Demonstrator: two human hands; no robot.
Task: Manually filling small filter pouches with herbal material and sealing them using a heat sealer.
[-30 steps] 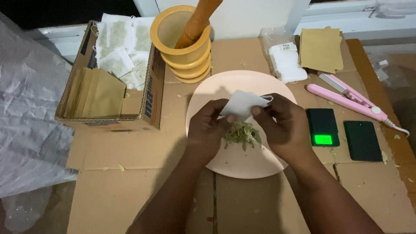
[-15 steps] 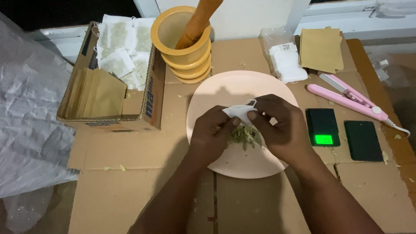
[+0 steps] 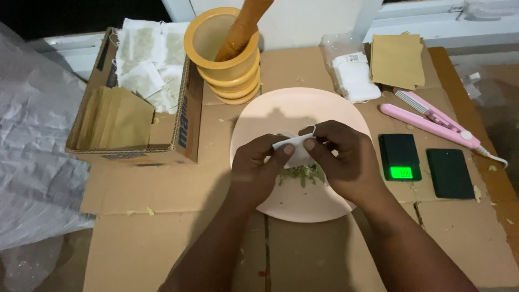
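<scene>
A round pale pink plastic plate [image 3: 303, 111] lies at the middle of a flattened brown cardboard sheet [image 3: 162, 238]. Over the plate, the left hand [image 3: 257, 167] and right hand [image 3: 343, 159] meet on a small white paper sachet [image 3: 294, 146], with a heap of green dried herb [image 3: 303, 173] on the plate just below it. Behind the plate stands a yellow wooden mortar [image 3: 224, 54] with a brown wooden pestle [image 3: 243, 27] in it. Left of the plate sits an open cardboard box [image 3: 184, 124] holding filled white sachets [image 3: 143, 59] and tan paper envelopes [image 3: 116, 116]. Right of the plate lie a small black digital scale [image 3: 399, 157] and a black rectangular lid [image 3: 450, 173]; behind them, a pink handheld sealer [image 3: 430, 121].
</scene>
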